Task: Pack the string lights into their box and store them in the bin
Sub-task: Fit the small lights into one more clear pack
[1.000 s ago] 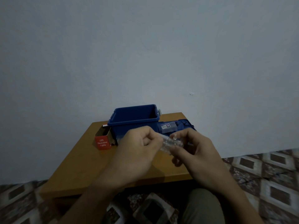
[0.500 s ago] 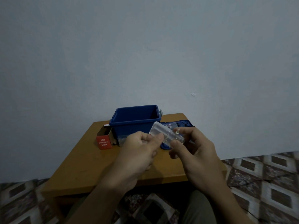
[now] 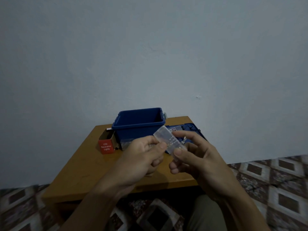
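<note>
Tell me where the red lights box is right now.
In the head view, the red box lies on the wooden table, left of centre, right beside the blue bin's left side.

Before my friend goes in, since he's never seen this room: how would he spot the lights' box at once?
Find the wooden table by the pale wall, then the blue bin at its back. The carton lies just left of the bin; it alone is red, lettered LED Decorative Lights.
</note>
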Available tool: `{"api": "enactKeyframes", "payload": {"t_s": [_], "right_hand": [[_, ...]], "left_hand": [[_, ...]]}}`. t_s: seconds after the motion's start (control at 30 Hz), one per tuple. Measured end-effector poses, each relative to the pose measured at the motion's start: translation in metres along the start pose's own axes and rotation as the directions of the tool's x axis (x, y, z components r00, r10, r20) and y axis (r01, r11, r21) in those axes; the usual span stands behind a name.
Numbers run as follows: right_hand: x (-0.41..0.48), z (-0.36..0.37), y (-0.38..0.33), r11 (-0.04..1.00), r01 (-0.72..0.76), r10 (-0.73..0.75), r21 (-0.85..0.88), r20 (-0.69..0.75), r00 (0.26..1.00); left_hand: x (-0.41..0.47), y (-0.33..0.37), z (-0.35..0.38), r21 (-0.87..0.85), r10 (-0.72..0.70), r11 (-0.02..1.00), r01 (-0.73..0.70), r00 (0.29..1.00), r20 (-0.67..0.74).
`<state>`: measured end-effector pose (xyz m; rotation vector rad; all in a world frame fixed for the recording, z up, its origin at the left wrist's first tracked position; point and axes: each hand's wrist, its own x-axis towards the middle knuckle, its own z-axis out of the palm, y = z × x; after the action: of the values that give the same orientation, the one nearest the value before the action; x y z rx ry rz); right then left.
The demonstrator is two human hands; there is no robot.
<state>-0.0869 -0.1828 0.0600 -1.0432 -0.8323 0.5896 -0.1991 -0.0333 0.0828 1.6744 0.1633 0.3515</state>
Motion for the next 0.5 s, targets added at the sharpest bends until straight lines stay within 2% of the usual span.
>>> {"api": "enactKeyframes", "payload": {"t_s": [0.23, 0.5], "right_hand": [[-0.0003, -0.0011, -0.0028, 1.0, -0.016, 0.016, 0.007, 0.009, 1.0], [-0.0007, -0.0012, -0.0028, 0.999, 0.01, -0.01, -0.044, -0.006, 1.0]], "left_hand": [[-0.001, -0.0015, -0.0026, -0.063, -0.006, 0.998, 0.01, 0.998, 0.066], [-0.0009, -0.0005, -0.0049, -0.007, 0.015, 1.0, -0.015, 0.996, 0.087]]}}
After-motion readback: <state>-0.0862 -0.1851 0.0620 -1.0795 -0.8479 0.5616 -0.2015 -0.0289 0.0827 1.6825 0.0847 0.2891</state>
